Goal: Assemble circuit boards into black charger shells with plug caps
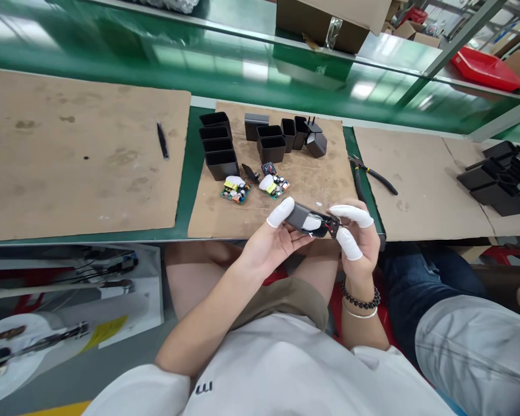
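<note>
My left hand [272, 241] is closed around a black plastic adapter housing [298, 216], its thumb in a white finger cot. A white pad and thin wires show at the housing's open end. At that end my right hand [356, 234], with white cots on thumb and forefinger, pinches a small dark plug part [331, 225] joined by the wires. Just beyond lie two circuit boards, one at the left [236, 190] and another circuit board [274, 186], both with white pads on top. A small black plug piece [250, 173] rests between them.
Several open black housings [221, 164] stand on the cardboard mat [312, 179], near a housing with prongs [316, 143]. Cutting pliers [375, 173] lie right, black tweezers [162, 140] left. Stacked black adapters [502, 179] sit far right. Another person [472, 329] sits close on the right.
</note>
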Demonstrator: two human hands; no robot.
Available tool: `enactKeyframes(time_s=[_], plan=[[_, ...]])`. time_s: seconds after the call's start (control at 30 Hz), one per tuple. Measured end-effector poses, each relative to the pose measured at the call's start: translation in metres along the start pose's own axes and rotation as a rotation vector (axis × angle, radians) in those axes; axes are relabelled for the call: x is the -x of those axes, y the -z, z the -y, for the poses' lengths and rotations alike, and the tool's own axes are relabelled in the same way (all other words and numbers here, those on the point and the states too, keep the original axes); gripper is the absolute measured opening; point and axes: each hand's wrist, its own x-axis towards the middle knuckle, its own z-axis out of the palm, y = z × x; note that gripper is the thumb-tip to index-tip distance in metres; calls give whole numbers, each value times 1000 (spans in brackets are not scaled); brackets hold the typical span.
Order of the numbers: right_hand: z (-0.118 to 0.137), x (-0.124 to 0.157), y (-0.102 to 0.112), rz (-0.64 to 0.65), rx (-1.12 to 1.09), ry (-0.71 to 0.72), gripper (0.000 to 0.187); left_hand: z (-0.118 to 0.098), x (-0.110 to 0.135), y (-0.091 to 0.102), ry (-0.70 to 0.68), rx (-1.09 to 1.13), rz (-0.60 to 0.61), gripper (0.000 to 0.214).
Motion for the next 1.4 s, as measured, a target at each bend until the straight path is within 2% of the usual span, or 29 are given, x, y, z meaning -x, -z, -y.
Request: enactKeyframes(time_s=[0.1,0.17,0.27,0.33,0.43,0.47,0.53,0.6,0.63,0.7,0.73,0.8,0.9,1.13,1.4], plan=[[9,-15,4,99,15,40,32,-2,2,3,120,125,-44,54],[16,-26,2,202,63,98,42,-3,3,3,135,165,-50,54],[23,-38,-6,359,259,233,60,-5,4,4,110,182,-18,53],[24,-44,-13,364,384,352,58,-9,3,8,75,175,-4,54],[24,-47,-23,326,449,480,56,-13,5,15,-24,66,-24,58],[24,-47,-25,310,462,501,58,-14,6,18,-103,-1,-68,56],[25,-46,-28,273,501,536,60,-13,11,22,-370,-179,-220,44],[26,-46,-30,241,551,569,62,-11,17,27,-744,-406,-380,25],[26,-47,-30,235,570,581,62,-9,20,29,-936,-538,-417,16],[26,-47,-32,237,587,589,63,-6,24,34,-1275,-819,-409,15],[26,-47,-33,238,587,586,63,-5,24,37,-1396,-950,-394,19],[27,-47,-34,231,578,577,63,-6,23,41,-1516,-1152,-390,24],[28,-46,-34,207,552,582,61,-8,20,45,-1507,-1274,-408,25],[29,-42,-32,189,526,575,62,-9,22,41,-1557,-1264,-417,22],[26,-38,-30,179,516,584,59,-1,23,33,-1543,-1229,-300,20]])
